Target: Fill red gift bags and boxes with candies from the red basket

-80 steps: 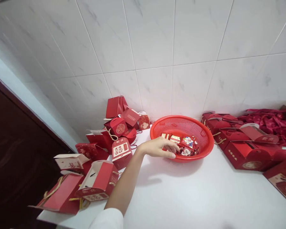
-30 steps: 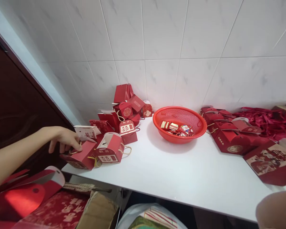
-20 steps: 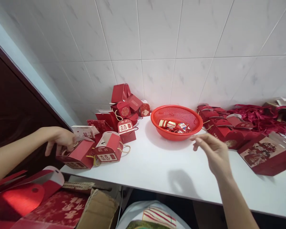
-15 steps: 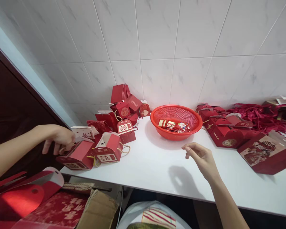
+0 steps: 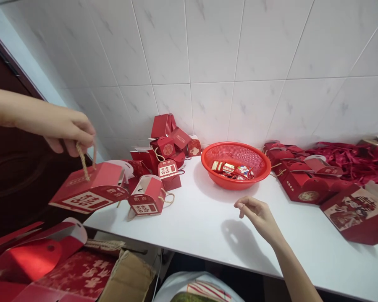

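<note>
My left hand (image 5: pixel 72 130) is closed on the twisted rope handle of a red gift box (image 5: pixel 91 184), which hangs tilted off the left end of the table. The box has a pale panel with red characters. My right hand (image 5: pixel 258 218) hovers over the white table (image 5: pixel 195 226), fingers curled in and thumb near the fingertips, with nothing visible in them. Just beyond it stands a red plastic basket (image 5: pixel 236 182) with several wrapped sweets (image 5: pixel 229 167) inside. A similar gift box (image 5: pixel 146 197) rests on the table near the hanging one.
Several red boxes (image 5: pixel 164 149) are piled against the tiled wall (image 5: pixel 214 42). More red boxes (image 5: pixel 305 180) and dark red ribbons (image 5: pixel 343 155) lie at the right. Below the table's front edge, a cardboard carton (image 5: pixel 132 272) holds red packaging. A dark door (image 5: pixel 6 176) is at the left.
My left hand has lifted the gift box by its rope handle off the table's left end, up and to the left. My right hand has barely moved. The view has shifted slightly.
</note>
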`<state>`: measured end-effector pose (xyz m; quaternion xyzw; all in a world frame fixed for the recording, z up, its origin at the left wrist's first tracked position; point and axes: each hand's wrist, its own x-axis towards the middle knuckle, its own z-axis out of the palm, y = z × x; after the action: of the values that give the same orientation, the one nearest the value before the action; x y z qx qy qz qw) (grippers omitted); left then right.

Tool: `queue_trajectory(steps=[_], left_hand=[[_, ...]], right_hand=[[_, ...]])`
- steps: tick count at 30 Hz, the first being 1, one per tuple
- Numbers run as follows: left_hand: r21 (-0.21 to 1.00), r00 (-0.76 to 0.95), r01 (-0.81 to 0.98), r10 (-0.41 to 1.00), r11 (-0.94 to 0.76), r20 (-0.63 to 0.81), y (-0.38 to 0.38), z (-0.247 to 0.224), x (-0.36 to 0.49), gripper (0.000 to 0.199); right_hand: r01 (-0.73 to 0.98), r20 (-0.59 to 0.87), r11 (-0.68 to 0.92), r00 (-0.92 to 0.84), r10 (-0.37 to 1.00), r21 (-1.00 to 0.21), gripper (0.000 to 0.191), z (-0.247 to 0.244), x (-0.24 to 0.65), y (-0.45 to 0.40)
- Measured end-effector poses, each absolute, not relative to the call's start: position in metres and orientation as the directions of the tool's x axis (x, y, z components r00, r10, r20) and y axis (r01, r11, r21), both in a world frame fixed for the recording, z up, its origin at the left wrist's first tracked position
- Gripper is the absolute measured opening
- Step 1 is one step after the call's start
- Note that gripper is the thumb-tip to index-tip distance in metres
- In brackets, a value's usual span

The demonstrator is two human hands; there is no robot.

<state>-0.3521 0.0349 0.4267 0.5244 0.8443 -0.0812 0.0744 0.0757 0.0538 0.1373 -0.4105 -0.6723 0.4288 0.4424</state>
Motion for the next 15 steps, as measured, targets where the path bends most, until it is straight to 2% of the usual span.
queue_trajectory(steps=[1, 3, 5, 8, 11, 15], left_hand=[[-0.030, -0.377, 0.920, 0.864, 0.390, -0.333, 0.040, 0.436, -0.351, 0.052], [0.028, -0.202, 0.971, 0.875, 0.238, -0.439, 0.049, 0.453, -0.340, 0.062], [0.065, -0.005, 0.997, 0.915, 0.035, -0.404, 0.056, 0.464, -0.319, 0.064], [0.061, 0.221, 0.975, 0.905, -0.214, -0.364, 0.069, 0.462, -0.271, 0.063], [0.076, 0.376, 0.925, 0.859, -0.373, -0.347, 0.083, 0.438, -0.220, 0.051], [0.259, 0.520, 0.854, 0.765, -0.451, -0.380, 0.103, 0.386, -0.171, 0.032]], right_hand=[[0.171, 0.249, 0.304, -0.282, 0.927, -0.937, 0.043, 0.137, 0.075, 0.055], [0.168, 0.258, 0.316, -0.296, 0.920, -0.934, 0.040, 0.136, 0.073, 0.058], [0.162, 0.264, 0.321, -0.299, 0.917, -0.933, 0.037, 0.137, 0.071, 0.060], [0.123, 0.302, 0.348, -0.291, 0.908, -0.929, 0.034, 0.144, 0.071, 0.057], [0.079, 0.354, 0.396, -0.314, 0.881, -0.915, 0.035, 0.153, 0.072, 0.048], [0.098, 0.342, 0.412, -0.403, 0.849, -0.906, 0.036, 0.157, 0.073, 0.033]])
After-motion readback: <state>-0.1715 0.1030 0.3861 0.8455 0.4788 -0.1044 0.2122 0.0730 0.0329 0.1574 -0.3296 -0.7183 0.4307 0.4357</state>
